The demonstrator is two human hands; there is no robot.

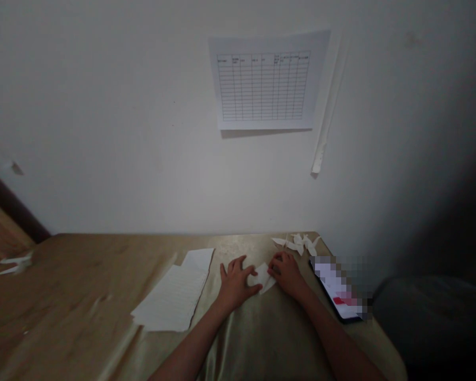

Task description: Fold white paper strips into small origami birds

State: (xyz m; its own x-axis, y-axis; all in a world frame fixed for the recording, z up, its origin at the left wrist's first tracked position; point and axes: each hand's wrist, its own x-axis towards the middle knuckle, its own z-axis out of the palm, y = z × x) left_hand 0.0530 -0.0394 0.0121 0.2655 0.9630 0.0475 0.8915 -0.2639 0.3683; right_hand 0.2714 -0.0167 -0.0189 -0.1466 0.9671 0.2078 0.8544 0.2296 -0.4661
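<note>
A small folded piece of white paper (263,279) lies on the cloth-covered table between my two hands. My left hand (235,283) is at its left side, fingers spread, with the thumb and index finger apart and touching the paper's edge. On the other side, my right hand (287,272) has its fingers curled and closed on the paper's upper right edge. Folded white paper shapes (299,243), like paper cranes, sit just beyond my right hand. To the left of my left hand is a stack of lined paper sheets (170,296).
A phone (337,296) with its screen lit lies near the table's right edge. More white paper (16,263) is at the far left. The table (91,296) meets a white wall, where a printed table sheet (267,84) and a paper strip (327,116) hang.
</note>
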